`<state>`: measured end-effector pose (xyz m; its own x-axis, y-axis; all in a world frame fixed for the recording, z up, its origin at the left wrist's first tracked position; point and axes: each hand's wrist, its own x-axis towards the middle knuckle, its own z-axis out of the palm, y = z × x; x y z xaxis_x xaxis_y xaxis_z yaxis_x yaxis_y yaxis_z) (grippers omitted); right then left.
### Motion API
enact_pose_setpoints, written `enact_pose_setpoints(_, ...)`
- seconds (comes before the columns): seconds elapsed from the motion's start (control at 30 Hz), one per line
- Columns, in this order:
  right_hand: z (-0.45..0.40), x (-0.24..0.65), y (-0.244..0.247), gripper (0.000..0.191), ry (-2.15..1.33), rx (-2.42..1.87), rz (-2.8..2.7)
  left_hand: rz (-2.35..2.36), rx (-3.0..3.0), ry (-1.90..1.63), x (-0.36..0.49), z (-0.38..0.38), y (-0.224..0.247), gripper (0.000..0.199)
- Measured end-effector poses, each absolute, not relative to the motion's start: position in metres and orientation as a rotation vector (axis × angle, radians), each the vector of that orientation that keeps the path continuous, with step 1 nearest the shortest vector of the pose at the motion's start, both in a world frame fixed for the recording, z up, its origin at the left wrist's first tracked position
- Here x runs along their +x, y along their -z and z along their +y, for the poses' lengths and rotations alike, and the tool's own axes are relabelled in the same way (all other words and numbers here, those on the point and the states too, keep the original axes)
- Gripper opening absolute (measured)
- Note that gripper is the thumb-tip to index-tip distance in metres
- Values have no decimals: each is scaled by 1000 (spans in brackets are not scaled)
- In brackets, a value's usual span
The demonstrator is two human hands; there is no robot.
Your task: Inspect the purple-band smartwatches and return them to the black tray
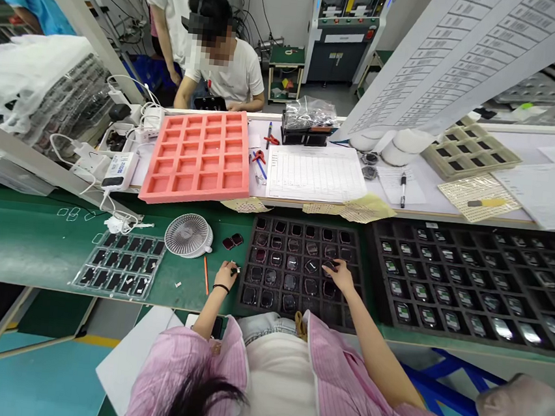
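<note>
A black tray point(276, 309) with many square pockets lies in front of me, its pockets holding dark rounded-square glassy parts. My right hand point(341, 277) reaches over its right side, fingertips closed at the edge of one dark rounded-square part point(331, 265) in a pocket. Left of the tray, my left hand point(224, 275) is closed around a small black piece with a white spot point(235, 270); its exact kind is too small to tell. Two loose dark rounded-square parts point(233, 241) lie on the green mat above my left hand.
To the left are an orange stick point(206, 276), a small white fan point(189, 235) and a clear tray of black pieces point(119, 265). More filled black trays point(470, 292) stand right. The shelf bears a pink tray point(198, 154) and papers point(317, 174). A person point(226, 72) sits opposite.
</note>
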<state>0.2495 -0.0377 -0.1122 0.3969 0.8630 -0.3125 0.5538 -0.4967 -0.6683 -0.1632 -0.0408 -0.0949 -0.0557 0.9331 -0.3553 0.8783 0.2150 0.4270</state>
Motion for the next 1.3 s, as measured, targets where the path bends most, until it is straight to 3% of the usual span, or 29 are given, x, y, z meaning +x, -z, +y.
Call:
enact_pose_setpoints(0.33,-44,240,92,40,-1109,-1959,-924,1878,1654,-216,-159,-43,93,16)
enact_pose_setpoints(0.53,-49,219,57,49,-1308,-1550,-643,1884,1573,-298,-153,-43,89,15)
enact_pose_setpoints(0.7,-51,182,22,42,-1434,-1218,-477,1934,1459,-429,-152,-45,77,15)
enact_pose_setpoints(0.9,-52,144,-12,26,-1488,-1017,-385,1832,1292,-705,-139,-35,37,15)
enact_pose_setpoints(1.17,-54,116,-59,35,-1472,-1002,-505,1252,1069,-1199,-32,-32,-48,33)
enact_pose_setpoints(1.3,-58,108,-72,38,-1392,-1063,-608,1154,971,-1349,0,-36,-76,31)
